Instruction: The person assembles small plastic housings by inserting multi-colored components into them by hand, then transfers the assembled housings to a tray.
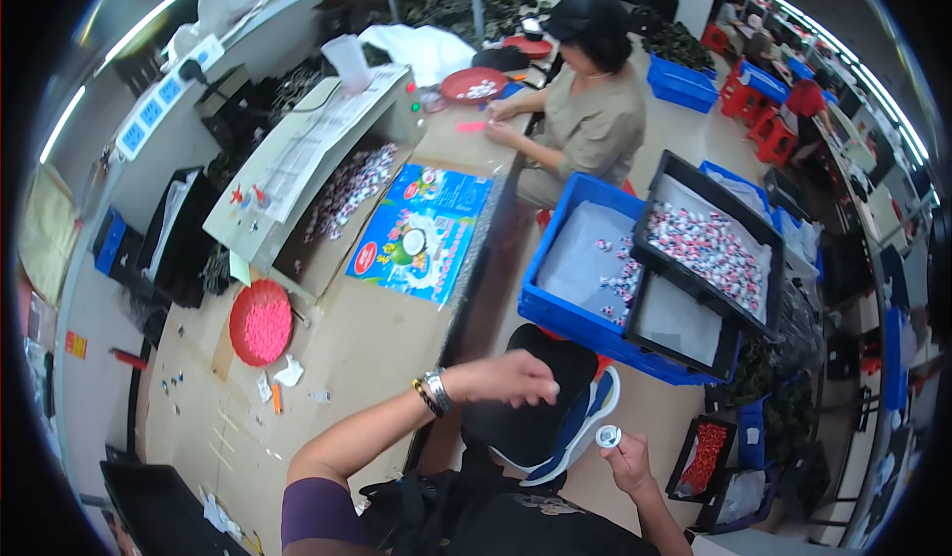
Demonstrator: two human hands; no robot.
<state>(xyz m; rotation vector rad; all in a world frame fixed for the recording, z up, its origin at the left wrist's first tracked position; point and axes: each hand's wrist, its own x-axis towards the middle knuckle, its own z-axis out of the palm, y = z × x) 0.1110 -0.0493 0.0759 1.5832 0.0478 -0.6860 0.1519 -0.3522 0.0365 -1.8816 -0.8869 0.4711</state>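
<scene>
My left hand [511, 377], with bracelets at its wrist, reaches across the middle over a black stool seat [531, 397]. Its fingers are curled closed, and whatever they may hold is hidden. Lower right, my right hand [628, 465] grips a small round white-and-silver thing [608, 438] with a ring-like top, its exact kind unclear. Beyond both hands stands a blue crate [540, 293] lined with pale sheeting, holding some small red, white and dark pieces. Across it rests a black tray [650, 248] heaped with similar pieces [709, 248].
On the workbench [327, 358] to the left are a red bowl of pink pieces [266, 330], a blue printed sheet [416, 234] and a grey shelf unit [238, 239]. A co-worker [595, 110] sits at the bench's far end. Black trays with red pieces [706, 457] lie low right.
</scene>
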